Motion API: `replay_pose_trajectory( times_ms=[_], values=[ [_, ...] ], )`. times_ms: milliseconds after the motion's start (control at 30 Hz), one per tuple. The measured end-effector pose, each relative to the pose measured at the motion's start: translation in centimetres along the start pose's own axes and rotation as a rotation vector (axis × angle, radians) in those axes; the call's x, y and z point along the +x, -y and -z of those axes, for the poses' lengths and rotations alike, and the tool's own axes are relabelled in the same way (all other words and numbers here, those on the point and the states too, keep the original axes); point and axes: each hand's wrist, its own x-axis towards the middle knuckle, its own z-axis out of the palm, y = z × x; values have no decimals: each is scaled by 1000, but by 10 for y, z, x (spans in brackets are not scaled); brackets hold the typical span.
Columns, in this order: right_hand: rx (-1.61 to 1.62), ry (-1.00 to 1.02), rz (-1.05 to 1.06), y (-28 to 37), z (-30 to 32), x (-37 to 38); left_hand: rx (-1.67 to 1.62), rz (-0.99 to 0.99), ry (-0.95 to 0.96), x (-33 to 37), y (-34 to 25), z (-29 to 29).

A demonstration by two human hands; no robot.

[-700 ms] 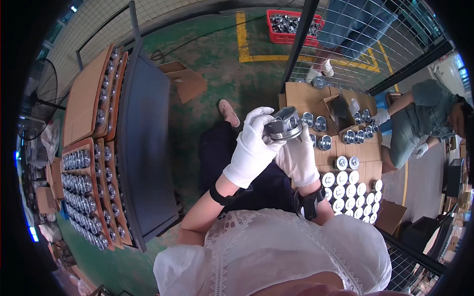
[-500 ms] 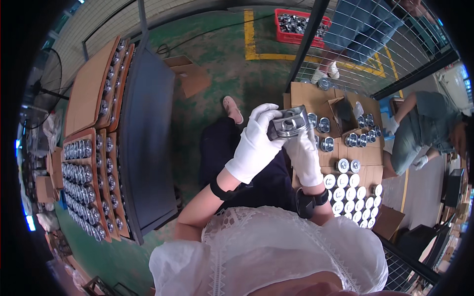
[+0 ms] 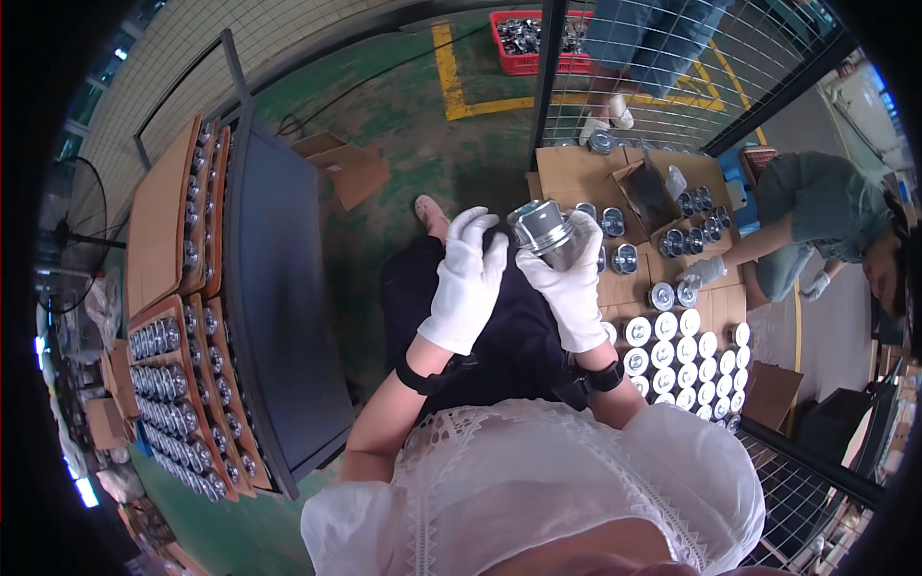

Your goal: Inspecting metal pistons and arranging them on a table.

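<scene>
A shiny metal piston (image 3: pixel 540 226) is up in front of me, gripped by my right hand (image 3: pixel 574 296) in a white glove. The grooved side of the piston faces me and its flat crown is turned upward. My left hand (image 3: pixel 465 293), gloved in white too, is just left of the piston, with a gap between them. Its fingers are apart and nothing is in them. To the right, many pistons (image 3: pixel 665 326) stand in rows on a cardboard-covered table (image 3: pixel 567 178). A co-worker's gloved hand (image 3: pixel 706 273) reaches among the pistons there.
At my left stands a dark rack (image 3: pixel 288 288) with pistons stacked between cardboard sheets (image 3: pixel 158 216). A wire mesh panel (image 3: pixel 653 67) borders the table's far side. A red crate (image 3: pixel 519 63) of metal parts and an open carton (image 3: pixel 341 168) sit on the floor.
My left hand has come off the piston and drawn left. The piston, now in my right hand alone, is turned crown up. The co-worker's hand has reached onto the table.
</scene>
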Motion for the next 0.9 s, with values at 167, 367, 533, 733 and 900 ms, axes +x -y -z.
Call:
replay_pose_trajectory(
  times_ms=[167, 367, 533, 733, 900],
  values=[
    [1041, 337, -588, 13, 17, 5, 12, -16, -74, 4, -32, -2],
    [1363, 341, -701, 2, 16, 7, -64, -155, 24, 4, -52, -4],
    [1280, 341, -656, 6, 12, 14, -57, -156, 21, -1, -47, -7],
    [856, 140, -579, 12, 15, 9, -162, -106, -27, -6, -35, -13],
    [704, 262, -578, -30, 24, 13, -71, -122, 7, -1, -28, -13]
  ],
)
